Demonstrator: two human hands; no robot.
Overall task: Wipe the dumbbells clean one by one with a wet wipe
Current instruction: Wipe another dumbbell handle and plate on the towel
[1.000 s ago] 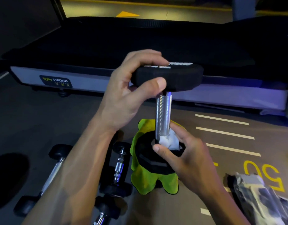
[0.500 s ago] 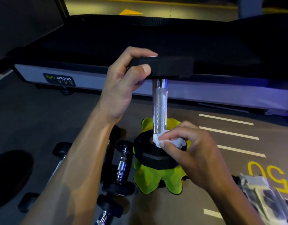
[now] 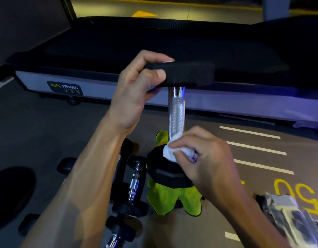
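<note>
A black dumbbell with a knurled chrome handle (image 3: 176, 115) stands upright, its lower head (image 3: 165, 173) resting on a lime-green cloth (image 3: 168, 201) on the floor. My left hand (image 3: 136, 88) grips the rim of the upper head (image 3: 188, 73), thumb on its side. My right hand (image 3: 206, 158) pinches a crumpled white wet wipe (image 3: 172, 149) and presses it against the base of the handle where it meets the lower head.
Smaller dumbbells (image 3: 135, 183) lie on the floor to the left of the cloth, partly behind my left forearm. A treadmill (image 3: 108, 90) spans the background. A wipes packet (image 3: 290, 217) lies at the lower right on the marked floor.
My right hand has turned from palm-side to knuckles-up around the base of the handle with the wipe. My left hand keeps its hold on the upper head, now seen edge-on.
</note>
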